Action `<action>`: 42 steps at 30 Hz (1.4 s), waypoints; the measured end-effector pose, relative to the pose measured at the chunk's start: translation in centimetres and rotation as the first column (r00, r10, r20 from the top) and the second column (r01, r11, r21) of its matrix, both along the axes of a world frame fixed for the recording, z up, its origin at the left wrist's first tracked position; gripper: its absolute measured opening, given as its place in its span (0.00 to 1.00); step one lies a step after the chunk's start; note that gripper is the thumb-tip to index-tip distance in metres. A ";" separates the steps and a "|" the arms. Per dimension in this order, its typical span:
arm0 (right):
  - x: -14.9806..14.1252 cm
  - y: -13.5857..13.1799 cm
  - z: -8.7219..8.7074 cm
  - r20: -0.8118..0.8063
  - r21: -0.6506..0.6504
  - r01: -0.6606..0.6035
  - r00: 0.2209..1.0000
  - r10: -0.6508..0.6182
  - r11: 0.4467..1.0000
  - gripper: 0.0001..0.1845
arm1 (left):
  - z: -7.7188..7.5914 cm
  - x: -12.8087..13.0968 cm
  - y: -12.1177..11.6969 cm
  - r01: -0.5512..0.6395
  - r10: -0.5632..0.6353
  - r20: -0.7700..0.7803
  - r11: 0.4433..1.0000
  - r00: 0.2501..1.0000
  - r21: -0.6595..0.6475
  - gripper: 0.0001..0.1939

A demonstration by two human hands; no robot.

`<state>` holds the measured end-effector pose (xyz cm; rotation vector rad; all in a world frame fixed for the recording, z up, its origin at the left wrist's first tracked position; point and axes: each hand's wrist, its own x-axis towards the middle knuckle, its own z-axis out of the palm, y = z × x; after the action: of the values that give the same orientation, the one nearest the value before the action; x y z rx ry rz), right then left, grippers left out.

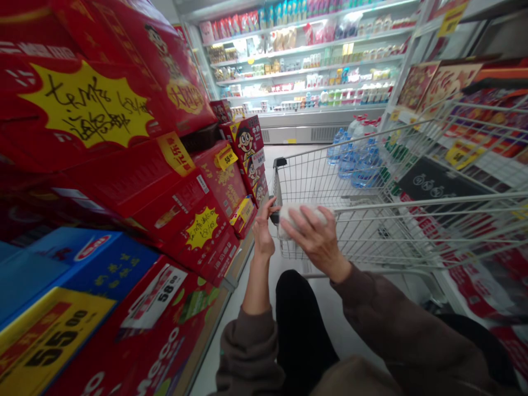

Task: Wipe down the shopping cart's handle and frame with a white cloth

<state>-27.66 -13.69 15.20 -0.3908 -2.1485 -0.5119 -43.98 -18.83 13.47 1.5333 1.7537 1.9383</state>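
A wire shopping cart (315, 181) stands in front of me. My right hand (315, 234) presses a bunched white cloth (284, 225) against the near corner of the cart, its fingers curved over the top of the cloth. Just left of that corner is my left hand (264, 231), raised with its fingers stretched out toward the cart's dark corner piece (274, 218). Whether its fingertips touch the cart or the cloth I cannot tell. The cloth hides part of the cart rim.
Red gift boxes (223, 181) with price signs are stacked close on the left, beside a blue box (119, 264). Large water bottles (365, 162) stand on the floor beyond the cart. A refrigerated display (305, 118) spans the back. Shelves with packaged goods (487, 121) line the right.
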 end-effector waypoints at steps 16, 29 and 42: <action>-1.8 0.2 -2.3 -0.072 0.057 -0.040 0.996 0.044 0.998 0.10 | -0.3 0.4 0.1 -0.036 0.033 -0.087 0.999 0.996 -0.030 0.45; 0.2 1.2 -2.6 -0.126 0.039 -0.061 0.990 0.065 0.997 0.08 | 0.3 3.2 0.3 -0.192 0.161 -0.238 0.975 0.958 -0.112 0.39; 2.9 3.4 -3.0 -0.160 -0.001 -0.084 0.984 0.083 0.996 0.09 | 3.1 7.1 2.8 -0.203 0.072 -0.516 0.958 0.853 -0.202 0.30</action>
<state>-24.75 -10.27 12.24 -0.3328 -2.0030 -0.4111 -36.86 -16.03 16.52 1.9886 2.2617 1.3554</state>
